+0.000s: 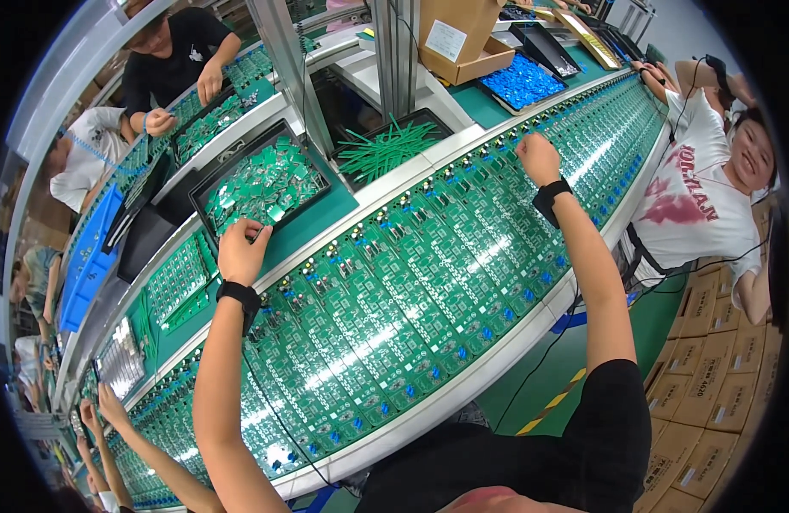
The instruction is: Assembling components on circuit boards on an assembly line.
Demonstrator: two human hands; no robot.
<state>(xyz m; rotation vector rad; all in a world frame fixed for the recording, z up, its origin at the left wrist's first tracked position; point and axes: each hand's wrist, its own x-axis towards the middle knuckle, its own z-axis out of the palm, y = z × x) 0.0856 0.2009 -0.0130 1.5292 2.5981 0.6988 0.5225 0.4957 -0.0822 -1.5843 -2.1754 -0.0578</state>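
Observation:
My left hand [244, 251], with a black strap at the wrist, is at the near edge of a black tray [326, 193] heaped with small green circuit boards [262, 184]. Its thumb and fingers are bent together, and what they pinch, if anything, is hidden. Over the far edge of a long row of green circuit boards [411, 278] is my right hand [540, 159], fingers curled closed beside the small upright components. Whatever it grips is too small to make out. A second black strap [550, 203] circles that wrist.
Green strips [390, 150] fill a dark tray behind the row. Blue parts [521, 83] lie in a tray beside an open cardboard box [467, 43]. Metal posts [292, 68] rise behind. A co-worker [689, 188] is at right; other people's forearms [155, 449] reach in at left.

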